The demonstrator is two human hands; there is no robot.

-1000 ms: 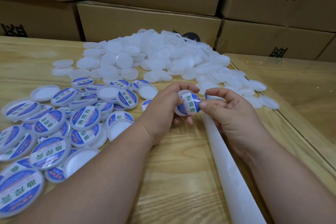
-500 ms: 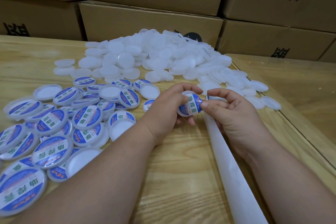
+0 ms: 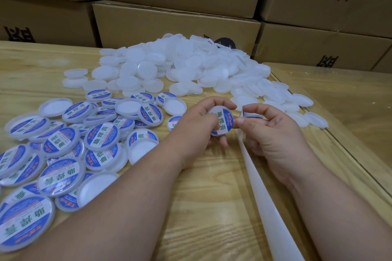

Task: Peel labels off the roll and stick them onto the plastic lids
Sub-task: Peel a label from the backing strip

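Labels come off the backing strip (image 3: 273, 214) that runs from under our right hand (image 3: 273, 140) toward our body, and one blue-and-white label (image 3: 222, 122) already sits on the lid (image 3: 220, 123) we hold between both hands, above the table (image 3: 201, 207). Our left hand (image 3: 201, 131) curls round the lid, fingers over its top edge and thumb beneath, tilting its face up toward us so we can judge whether the label lies centred. Our right hand is curled too: the thumb tip presses against the lid's right edge, probably to smooth the label down, while the fingers pinch the head of the strip, where a bit of the next label (image 3: 250, 114) shows. Holding the strip there likely spares us a reach for the next peel.

Finished lids (image 3: 70, 152) lie heaped to our left, some face down, just beside the left forearm, so the left hand can drop this one with a short move. Blank white lids (image 3: 180, 65) are piled straight ahead, near enough for either hand. That pile looks much larger than the finished heap, so we judge the job well short of halfway. Cardboard boxes (image 3: 176, 25) stand stacked behind the table.
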